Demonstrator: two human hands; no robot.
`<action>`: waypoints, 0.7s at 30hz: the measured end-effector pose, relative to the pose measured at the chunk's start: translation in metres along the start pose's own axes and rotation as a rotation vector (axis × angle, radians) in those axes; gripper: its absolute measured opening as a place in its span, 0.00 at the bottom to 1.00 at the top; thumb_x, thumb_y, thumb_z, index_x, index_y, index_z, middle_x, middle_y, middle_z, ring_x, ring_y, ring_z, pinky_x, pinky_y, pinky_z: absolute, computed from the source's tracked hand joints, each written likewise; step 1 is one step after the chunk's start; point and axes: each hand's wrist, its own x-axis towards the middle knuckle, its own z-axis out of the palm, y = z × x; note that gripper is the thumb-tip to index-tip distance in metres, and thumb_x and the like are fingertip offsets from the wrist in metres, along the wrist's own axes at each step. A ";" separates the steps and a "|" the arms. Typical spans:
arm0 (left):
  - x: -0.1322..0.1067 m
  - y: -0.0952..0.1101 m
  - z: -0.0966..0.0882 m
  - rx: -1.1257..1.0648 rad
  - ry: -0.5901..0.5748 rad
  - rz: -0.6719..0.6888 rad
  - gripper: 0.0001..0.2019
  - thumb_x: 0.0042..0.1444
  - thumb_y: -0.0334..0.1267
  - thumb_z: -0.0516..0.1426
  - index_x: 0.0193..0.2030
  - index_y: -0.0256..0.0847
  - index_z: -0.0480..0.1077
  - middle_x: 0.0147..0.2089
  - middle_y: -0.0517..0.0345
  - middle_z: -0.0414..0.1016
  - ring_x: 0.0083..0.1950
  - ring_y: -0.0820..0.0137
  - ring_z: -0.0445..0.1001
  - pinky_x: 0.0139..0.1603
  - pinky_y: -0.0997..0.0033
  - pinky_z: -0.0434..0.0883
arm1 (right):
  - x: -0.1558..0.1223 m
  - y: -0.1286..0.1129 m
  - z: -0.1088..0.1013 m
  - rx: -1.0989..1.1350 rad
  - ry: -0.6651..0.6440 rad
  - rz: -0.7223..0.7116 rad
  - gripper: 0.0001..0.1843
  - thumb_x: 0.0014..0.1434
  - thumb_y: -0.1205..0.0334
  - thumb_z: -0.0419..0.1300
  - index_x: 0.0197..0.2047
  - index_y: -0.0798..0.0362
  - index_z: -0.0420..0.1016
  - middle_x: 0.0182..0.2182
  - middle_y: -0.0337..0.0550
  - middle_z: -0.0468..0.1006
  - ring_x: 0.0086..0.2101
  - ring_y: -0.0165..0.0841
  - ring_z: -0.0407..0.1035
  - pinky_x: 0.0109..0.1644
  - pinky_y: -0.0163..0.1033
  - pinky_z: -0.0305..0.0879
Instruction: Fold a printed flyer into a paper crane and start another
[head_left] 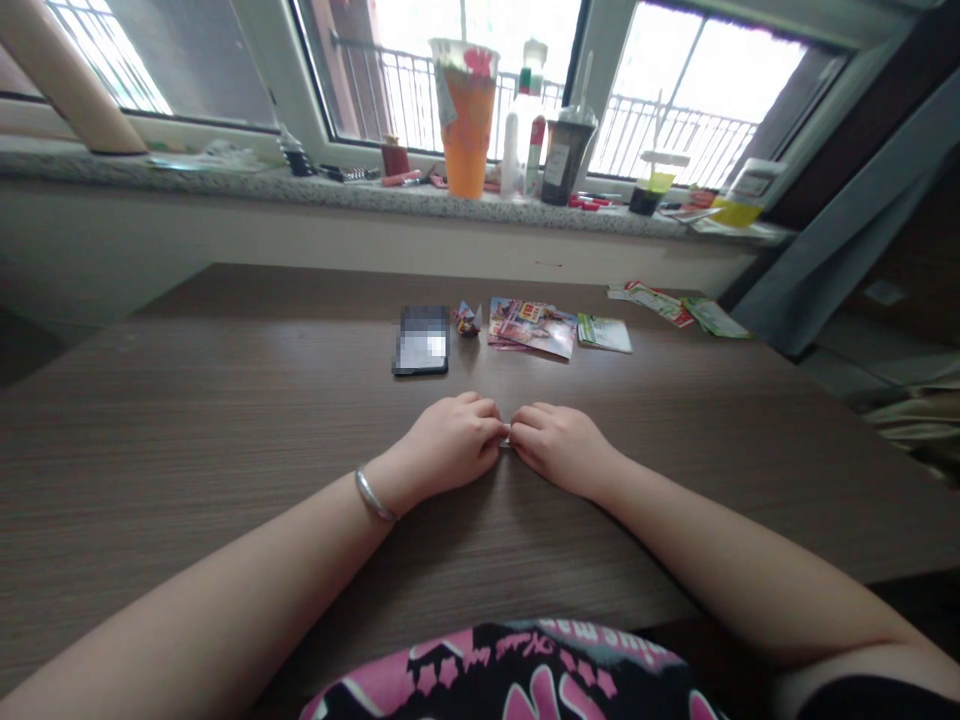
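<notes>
On the brown tabletop point(225, 430), near its middle, the left hand point(455, 440) and right hand point(568, 448) lie just apart, facing each other, each with fingers curled and nearly closed. Beyond them, and touching neither: overlapping printed booklets point(536, 328), a dark-edged flat object point(420, 345) with its face pixelated, and a colourful folded item point(468, 320) standing between those two. Smallest is a pale piece point(505, 441), located directly between the hands and pinched by the fingertips of both; only a sliver shows, its full shape covered.
</notes>
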 end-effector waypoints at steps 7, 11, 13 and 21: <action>0.000 -0.003 0.001 0.006 0.009 0.009 0.10 0.59 0.33 0.53 0.36 0.41 0.77 0.39 0.53 0.76 0.41 0.65 0.72 0.45 0.66 0.70 | -0.003 -0.002 -0.006 -0.031 -0.039 -0.012 0.11 0.66 0.63 0.50 0.37 0.53 0.73 0.36 0.43 0.75 0.36 0.33 0.66 0.37 0.38 0.58; 0.000 -0.004 0.002 0.032 0.012 0.012 0.10 0.59 0.33 0.53 0.37 0.41 0.77 0.37 0.54 0.75 0.40 0.65 0.72 0.43 0.66 0.70 | -0.005 -0.004 -0.010 -0.049 -0.073 0.011 0.12 0.66 0.62 0.50 0.36 0.52 0.73 0.34 0.42 0.74 0.36 0.33 0.67 0.35 0.37 0.57; 0.000 -0.005 0.002 0.047 0.002 0.007 0.10 0.60 0.34 0.52 0.36 0.42 0.77 0.36 0.54 0.74 0.39 0.66 0.71 0.42 0.67 0.69 | -0.006 -0.005 -0.011 -0.064 -0.088 0.045 0.12 0.66 0.61 0.50 0.35 0.52 0.73 0.34 0.42 0.75 0.36 0.33 0.67 0.35 0.37 0.57; -0.002 -0.005 0.005 0.043 -0.010 0.066 0.11 0.61 0.37 0.53 0.34 0.43 0.77 0.32 0.56 0.72 0.36 0.67 0.71 0.38 0.69 0.70 | -0.007 0.005 -0.008 -0.072 -0.078 0.143 0.12 0.67 0.60 0.50 0.41 0.51 0.74 0.39 0.42 0.78 0.38 0.33 0.70 0.35 0.36 0.59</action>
